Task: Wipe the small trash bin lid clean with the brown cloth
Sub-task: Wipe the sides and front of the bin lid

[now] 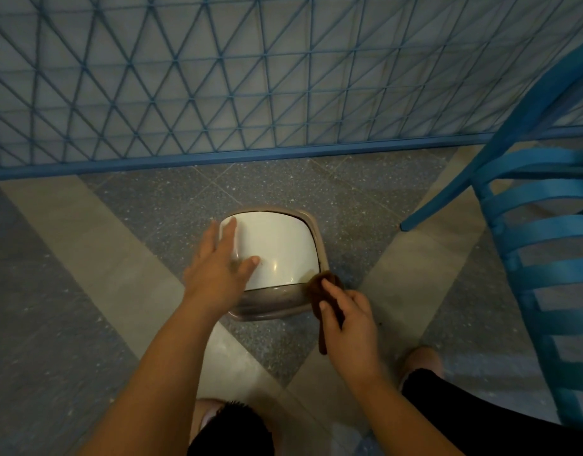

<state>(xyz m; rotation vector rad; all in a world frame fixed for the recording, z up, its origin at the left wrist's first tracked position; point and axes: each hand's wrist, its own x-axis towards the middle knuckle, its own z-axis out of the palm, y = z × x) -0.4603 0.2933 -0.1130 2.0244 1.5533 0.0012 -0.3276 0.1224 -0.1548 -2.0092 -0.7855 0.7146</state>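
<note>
A small trash bin stands on the floor in the middle of the head view, its white lid (277, 248) set in a beige rim (319, 238). My left hand (221, 261) lies flat on the lid's left side, fingers spread, holding nothing. My right hand (346, 320) grips the brown cloth (319, 286) and presses it against the lid's near right corner, where the white flap meets the grey front part (270, 299). One end of the cloth hangs down below my right hand.
A blue chair (540, 232) stands close on the right, one leg reaching the floor near the bin. A blue lattice fence (250, 93) runs across behind the bin. My feet and dark trouser legs (481, 413) show at the bottom on the tiled floor.
</note>
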